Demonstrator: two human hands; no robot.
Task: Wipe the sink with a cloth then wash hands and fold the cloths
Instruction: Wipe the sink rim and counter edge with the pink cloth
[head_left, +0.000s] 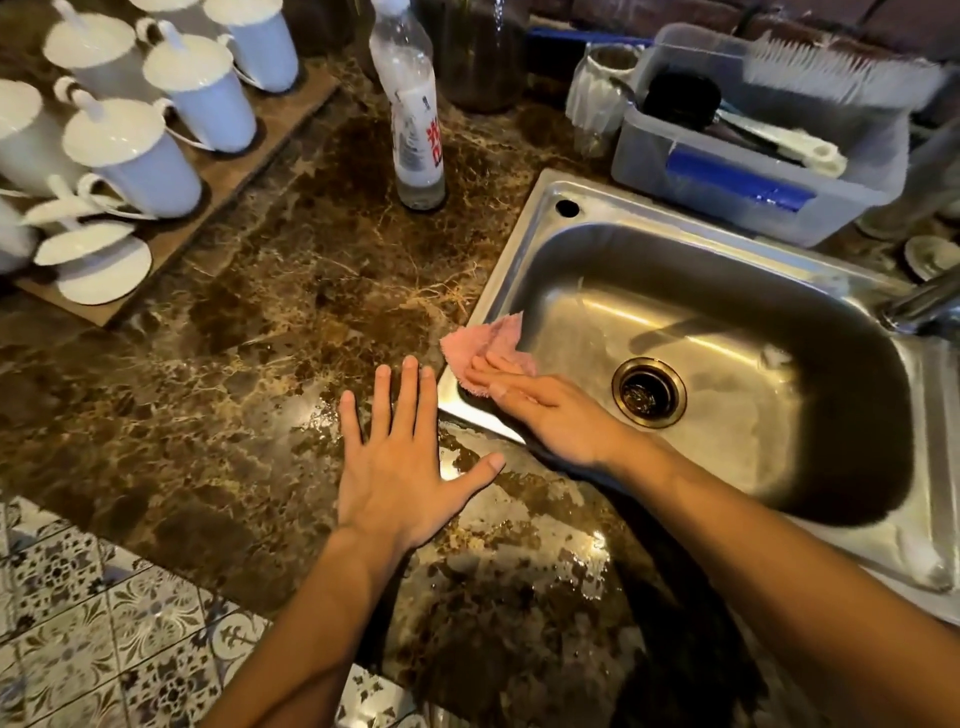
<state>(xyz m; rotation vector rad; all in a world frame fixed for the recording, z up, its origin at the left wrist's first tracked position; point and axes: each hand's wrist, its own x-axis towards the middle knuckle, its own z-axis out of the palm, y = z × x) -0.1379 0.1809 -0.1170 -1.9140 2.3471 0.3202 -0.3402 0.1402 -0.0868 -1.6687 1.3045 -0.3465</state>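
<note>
A stainless steel sink (524, 244) is set into the brown marble counter at the right, with a round drain (648, 392) in its basin. A small pink cloth (491, 340) lies over the sink's left rim, partly inside the basin. My right hand (550, 410) presses flat on the cloth, fingers pointing left, covering its lower part. My left hand (400, 457) rests flat on the wet counter just left of the sink's near-left corner, fingers spread, holding nothing.
A plastic bottle (415, 114) stands on the counter behind the sink's left side. White lidded mugs (140, 156) sit on a board at the far left. A grey tub (748, 156) with brushes stands behind the sink. The tap (919, 301) juts in at right. Patterned floor tiles (104, 623) show lower left.
</note>
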